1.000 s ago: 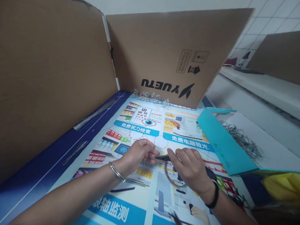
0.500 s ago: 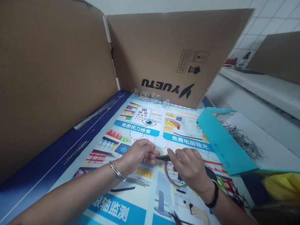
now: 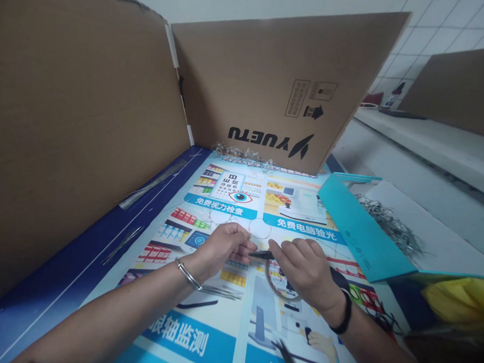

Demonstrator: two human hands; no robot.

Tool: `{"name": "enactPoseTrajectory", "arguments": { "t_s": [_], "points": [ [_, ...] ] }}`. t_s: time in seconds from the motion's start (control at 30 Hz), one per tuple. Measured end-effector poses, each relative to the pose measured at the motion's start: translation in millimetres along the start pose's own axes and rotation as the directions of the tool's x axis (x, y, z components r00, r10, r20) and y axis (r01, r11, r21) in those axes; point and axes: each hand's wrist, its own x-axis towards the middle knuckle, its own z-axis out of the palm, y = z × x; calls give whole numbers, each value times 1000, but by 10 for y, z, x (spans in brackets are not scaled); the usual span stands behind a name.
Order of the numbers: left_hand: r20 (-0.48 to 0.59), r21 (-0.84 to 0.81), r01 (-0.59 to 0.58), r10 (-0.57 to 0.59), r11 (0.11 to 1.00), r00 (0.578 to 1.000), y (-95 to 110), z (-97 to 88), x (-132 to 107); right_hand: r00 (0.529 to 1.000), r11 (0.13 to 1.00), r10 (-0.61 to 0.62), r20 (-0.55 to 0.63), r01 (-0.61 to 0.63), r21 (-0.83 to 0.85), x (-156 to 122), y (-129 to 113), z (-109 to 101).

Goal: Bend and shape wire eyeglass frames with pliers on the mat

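Observation:
My left hand (image 3: 225, 249) is closed in a pinch on a thin wire eyeglass frame (image 3: 259, 229) that lies on the printed poster (image 3: 219, 330) covering the table. My right hand (image 3: 304, 272) grips a dark pointed tool (image 3: 263, 254), its tip touching the frame beside my left fingertips. A roll of clear tape (image 3: 275, 284) lies partly under my right hand. A silver bangle circles my left wrist and a black band my right.
Cardboard walls (image 3: 80, 121) stand at the left and back. A teal box (image 3: 360, 229) holding a heap of metal wire pieces (image 3: 392, 225) sits at the right. More wire bits (image 3: 243, 154) lie by the back wall. Thin metal rods (image 3: 219, 293) lie under my left wrist.

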Motion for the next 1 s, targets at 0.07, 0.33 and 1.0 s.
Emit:
{"name": "enactPoseTrajectory", "arguments": {
  "t_s": [0.07,0.33,1.0],
  "points": [
    [2,0,2,-2,1000,1000,-1,-2,3,1000,1000,-3,-5,3,-4,-2,-1,3],
    [17,-5,5,-5,1000,1000,18,18,-19,1000,1000,-15,-6,15,3,-11,6,6],
    [140,408,-354,325,842,935,102,-26,-61,988,978,108,113,-126,169,79,-29,-47]
  ]
}}
